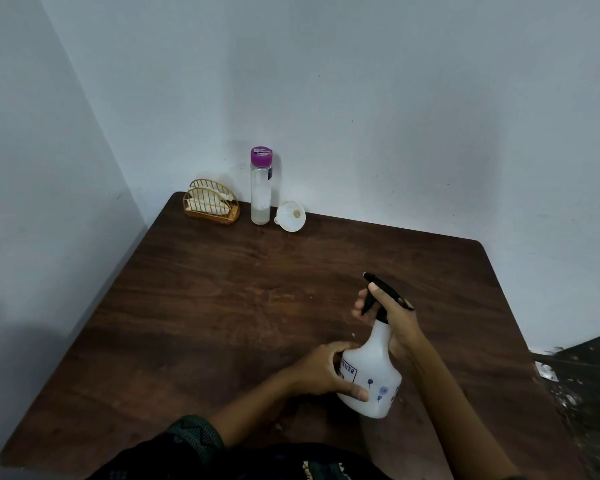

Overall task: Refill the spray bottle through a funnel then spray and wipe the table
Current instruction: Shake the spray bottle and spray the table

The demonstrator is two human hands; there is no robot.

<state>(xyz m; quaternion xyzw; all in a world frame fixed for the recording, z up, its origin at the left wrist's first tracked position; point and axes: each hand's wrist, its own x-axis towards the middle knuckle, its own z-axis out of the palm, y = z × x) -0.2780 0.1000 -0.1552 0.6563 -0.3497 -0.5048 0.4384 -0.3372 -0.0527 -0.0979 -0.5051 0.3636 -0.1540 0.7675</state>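
Head view, looking down at a dark wooden table [222, 306] pushed into a corner. The spray bottle [373, 368] is near the front edge, over on the right side, with both hands on it. It's white plastic with little blue flower prints and a black trigger head [383, 294]. Its long axis is roughly upright, base down by the tabletop and neck leaning slightly away. I honestly can't tell if the base is sitting on the wood or just off it. The nozzle points away from the person, toward the back wall [361, 98] and a bit left.

The left hand [321, 372] grips the fat lower body from the left. Its fingers are curled around the side and the thumb is pressed flat across the front, just beside the label. The right hand [394, 320] is wrapped round the neck from the right, with the thumb lying along the top of the trigger head and the fingers curled in front by the lever. A dark patterned sleeve [194, 434] shows at the left elbow.

Well apart from all that, at the back by the wall, things stand in a row. A gold wire napkin holder [211, 204] with white napkins is on the left. A tall clear bottle [260, 192] with a purple cap stands upright in the middle. Just right of it, the white funnel [291, 216] lies tipped over, wide mouth facing the room.
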